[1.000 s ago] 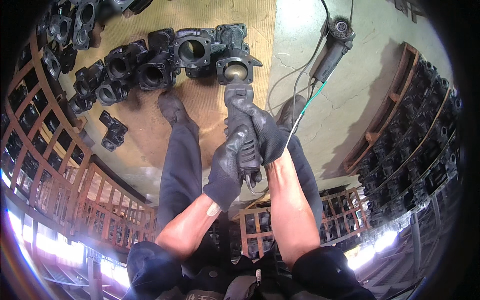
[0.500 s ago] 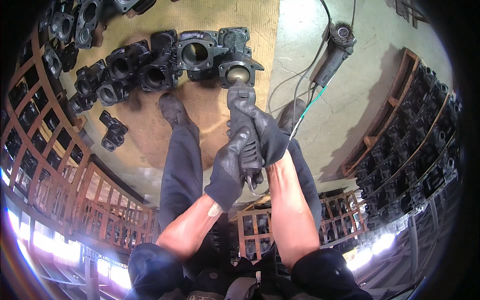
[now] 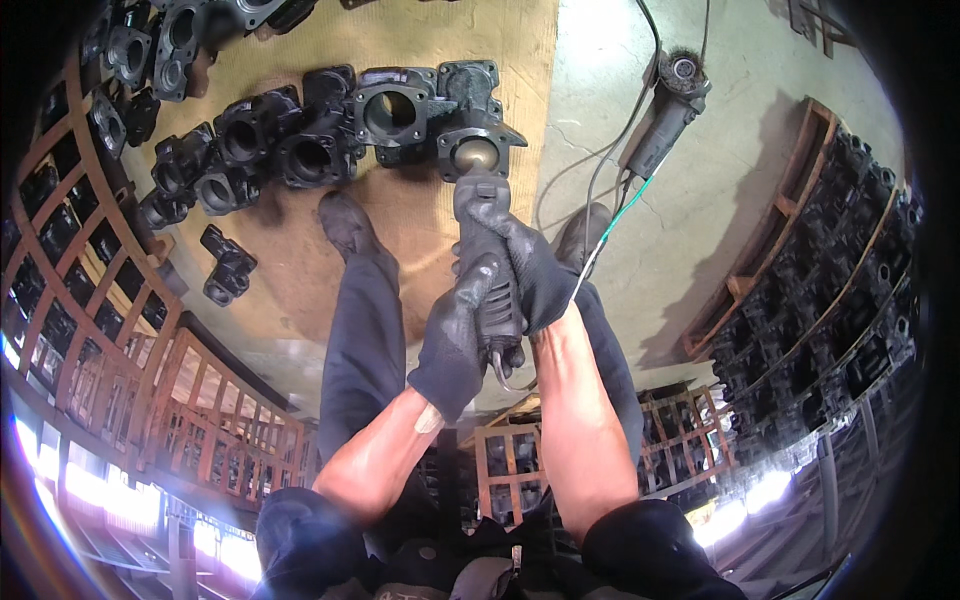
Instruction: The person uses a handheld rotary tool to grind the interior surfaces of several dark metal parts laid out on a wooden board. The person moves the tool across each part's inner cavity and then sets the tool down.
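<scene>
My left hand (image 3: 452, 345), in a black glove, is closed around the rear of a black hand-held die grinder (image 3: 499, 300). Farther forward, my gloved right hand (image 3: 535, 265) wraps the same tool from the right side. The grinder's nose meets the round opening of a black cast-metal housing (image 3: 470, 95) with a square flange. Bare, shiny metal shows inside that bore; the tool's tip is hard to make out there. A cable leaves the grinder's back end between my wrists.
Several similar black castings (image 3: 243, 135) stand left of this one on a cardboard sheet (image 3: 400, 220); a smaller casting (image 3: 229, 265) lies nearer. An angle grinder with a wire brush (image 3: 665, 115) rests on the concrete at right, among cables. Rust-brown crates (image 3: 740, 285) of castings flank both sides.
The castings and floor sit slightly lower in the picture. My hands keep the same hold on the die grinder, its nose still at the bore.
</scene>
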Demonstrator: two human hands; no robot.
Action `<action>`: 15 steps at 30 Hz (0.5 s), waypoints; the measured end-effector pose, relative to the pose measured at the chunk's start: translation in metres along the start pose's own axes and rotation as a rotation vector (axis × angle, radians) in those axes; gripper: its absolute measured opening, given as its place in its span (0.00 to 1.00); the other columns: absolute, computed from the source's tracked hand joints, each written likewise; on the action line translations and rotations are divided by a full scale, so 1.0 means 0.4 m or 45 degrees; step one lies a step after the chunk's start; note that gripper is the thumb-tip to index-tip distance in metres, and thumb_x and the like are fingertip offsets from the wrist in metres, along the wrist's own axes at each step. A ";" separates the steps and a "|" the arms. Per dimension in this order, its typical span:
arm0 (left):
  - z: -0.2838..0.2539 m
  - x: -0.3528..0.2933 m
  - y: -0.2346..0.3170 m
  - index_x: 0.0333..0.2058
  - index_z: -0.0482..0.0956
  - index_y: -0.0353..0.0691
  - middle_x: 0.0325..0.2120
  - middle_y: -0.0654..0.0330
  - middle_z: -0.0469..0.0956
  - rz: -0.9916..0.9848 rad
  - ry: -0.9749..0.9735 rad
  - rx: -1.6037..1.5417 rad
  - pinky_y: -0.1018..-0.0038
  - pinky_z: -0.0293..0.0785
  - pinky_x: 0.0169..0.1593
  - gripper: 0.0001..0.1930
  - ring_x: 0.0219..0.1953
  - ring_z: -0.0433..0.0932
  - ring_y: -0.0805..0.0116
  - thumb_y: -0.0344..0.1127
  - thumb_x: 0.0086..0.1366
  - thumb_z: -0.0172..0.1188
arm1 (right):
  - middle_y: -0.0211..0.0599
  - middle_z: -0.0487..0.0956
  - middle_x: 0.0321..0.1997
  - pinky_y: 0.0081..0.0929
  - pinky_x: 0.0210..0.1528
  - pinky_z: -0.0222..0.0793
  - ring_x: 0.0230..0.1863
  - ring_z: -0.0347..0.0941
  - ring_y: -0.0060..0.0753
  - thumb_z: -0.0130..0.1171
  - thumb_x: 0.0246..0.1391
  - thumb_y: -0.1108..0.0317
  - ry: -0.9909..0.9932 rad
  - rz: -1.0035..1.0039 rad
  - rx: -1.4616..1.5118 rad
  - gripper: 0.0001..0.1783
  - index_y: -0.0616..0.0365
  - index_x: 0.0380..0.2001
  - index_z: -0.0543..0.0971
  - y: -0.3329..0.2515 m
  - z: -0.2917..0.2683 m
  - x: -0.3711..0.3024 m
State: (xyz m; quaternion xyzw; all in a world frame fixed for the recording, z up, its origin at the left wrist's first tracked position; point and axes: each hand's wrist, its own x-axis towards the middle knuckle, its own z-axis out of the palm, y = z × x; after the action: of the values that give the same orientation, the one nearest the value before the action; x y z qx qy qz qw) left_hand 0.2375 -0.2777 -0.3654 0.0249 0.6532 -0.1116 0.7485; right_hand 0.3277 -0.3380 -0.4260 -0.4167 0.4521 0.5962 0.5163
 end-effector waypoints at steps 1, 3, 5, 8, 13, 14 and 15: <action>0.002 0.004 0.005 0.41 0.77 0.37 0.27 0.63 0.79 -0.005 0.003 0.008 0.76 0.76 0.27 0.16 0.23 0.78 0.72 0.46 0.66 0.59 | 0.35 0.76 0.24 0.25 0.23 0.72 0.20 0.73 0.28 0.61 0.55 0.58 0.006 -0.002 -0.010 0.16 0.62 0.36 0.75 -0.005 0.001 0.006; 0.004 0.027 0.010 0.40 0.77 0.37 0.26 0.62 0.79 -0.005 0.032 0.020 0.75 0.76 0.25 0.16 0.22 0.77 0.71 0.46 0.67 0.58 | 0.35 0.75 0.24 0.25 0.24 0.72 0.20 0.73 0.28 0.62 0.55 0.58 -0.044 -0.027 0.018 0.16 0.61 0.36 0.75 -0.006 -0.009 0.029; 0.006 0.037 0.019 0.39 0.77 0.36 0.26 0.61 0.78 0.001 -0.014 0.045 0.74 0.75 0.22 0.17 0.20 0.77 0.70 0.47 0.67 0.57 | 0.41 0.76 0.30 0.27 0.27 0.75 0.25 0.76 0.31 0.61 0.56 0.54 -0.121 -0.012 -0.006 0.21 0.60 0.44 0.73 -0.003 -0.030 0.059; 0.007 0.043 0.027 0.39 0.77 0.35 0.25 0.60 0.78 -0.006 -0.027 0.060 0.73 0.74 0.20 0.18 0.19 0.77 0.69 0.48 0.67 0.57 | 0.43 0.77 0.31 0.27 0.28 0.77 0.26 0.77 0.32 0.61 0.57 0.53 -0.139 -0.005 -0.031 0.24 0.59 0.47 0.72 -0.006 -0.040 0.080; -0.001 0.026 0.022 0.40 0.77 0.34 0.25 0.60 0.78 0.023 -0.082 0.043 0.73 0.74 0.19 0.19 0.20 0.77 0.69 0.48 0.67 0.57 | 0.42 0.77 0.30 0.27 0.28 0.77 0.26 0.77 0.32 0.61 0.57 0.52 -0.151 0.010 -0.026 0.24 0.59 0.47 0.72 -0.002 -0.030 0.056; -0.006 0.023 0.015 0.40 0.77 0.34 0.25 0.61 0.78 0.028 -0.072 0.033 0.73 0.74 0.20 0.19 0.20 0.77 0.70 0.48 0.67 0.57 | 0.42 0.77 0.31 0.27 0.28 0.77 0.26 0.77 0.32 0.61 0.57 0.51 -0.135 0.015 -0.046 0.24 0.59 0.47 0.72 -0.002 -0.025 0.045; -0.013 0.021 0.007 0.40 0.77 0.34 0.26 0.61 0.78 0.034 -0.061 0.024 0.73 0.75 0.20 0.19 0.21 0.77 0.70 0.47 0.67 0.58 | 0.42 0.77 0.31 0.27 0.28 0.77 0.27 0.77 0.32 0.61 0.57 0.51 -0.120 0.021 -0.066 0.24 0.59 0.47 0.72 -0.001 -0.020 0.034</action>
State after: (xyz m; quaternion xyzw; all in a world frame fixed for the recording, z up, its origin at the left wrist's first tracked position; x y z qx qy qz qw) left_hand 0.2341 -0.2750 -0.3746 0.0379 0.6336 -0.1084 0.7651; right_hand 0.3268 -0.3423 -0.4411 -0.3976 0.4150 0.6309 0.5212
